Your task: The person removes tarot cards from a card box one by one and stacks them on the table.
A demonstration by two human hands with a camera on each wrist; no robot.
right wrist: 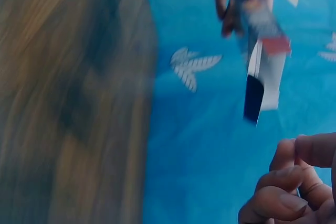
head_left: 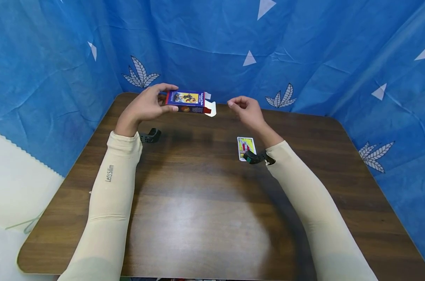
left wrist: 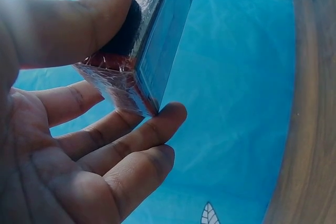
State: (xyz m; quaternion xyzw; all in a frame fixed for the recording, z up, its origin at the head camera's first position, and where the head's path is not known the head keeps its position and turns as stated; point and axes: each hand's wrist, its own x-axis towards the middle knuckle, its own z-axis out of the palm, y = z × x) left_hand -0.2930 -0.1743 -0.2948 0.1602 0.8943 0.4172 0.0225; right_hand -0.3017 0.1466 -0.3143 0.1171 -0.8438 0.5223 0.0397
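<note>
In the head view my left hand [head_left: 145,103] grips a blue and red tarot card box [head_left: 186,97] above the far side of the table. The thumb presses one side of it, and fingers lie along the other. The box's end flap [right wrist: 270,85] hangs open toward my right hand [head_left: 247,111]. In the right wrist view the thumb and index fingertip of that hand meet, the other fingers are curled, and nothing shows between them. A yellow picture card [head_left: 245,145] lies on the table below the right wrist, partly covered by the wrist strap.
The brown wooden table [head_left: 198,218] has rounded corners. A blue curtain [head_left: 205,47] with white triangles and leaf prints hangs around its far and side edges. Black wrist straps [head_left: 150,136] stick out from both sleeves.
</note>
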